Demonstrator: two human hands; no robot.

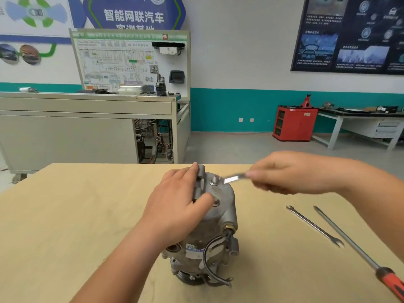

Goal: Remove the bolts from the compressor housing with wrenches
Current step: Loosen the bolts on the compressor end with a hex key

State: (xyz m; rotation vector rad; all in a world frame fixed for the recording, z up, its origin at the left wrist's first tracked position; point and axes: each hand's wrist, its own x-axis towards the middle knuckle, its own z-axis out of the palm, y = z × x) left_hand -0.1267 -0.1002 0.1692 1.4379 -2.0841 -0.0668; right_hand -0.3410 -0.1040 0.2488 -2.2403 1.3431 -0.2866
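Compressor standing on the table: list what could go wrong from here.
1. The grey metal compressor stands on end on the pale wooden table, steadied only by the left hand gripping its top; a hard pull could tip it.
2. The silver wrench in the right hand reaches the raised bolt only at its tip; it might slip toward the left hand beside it.
3. The red-handled screwdriver lies by the right forearm and could be knocked.
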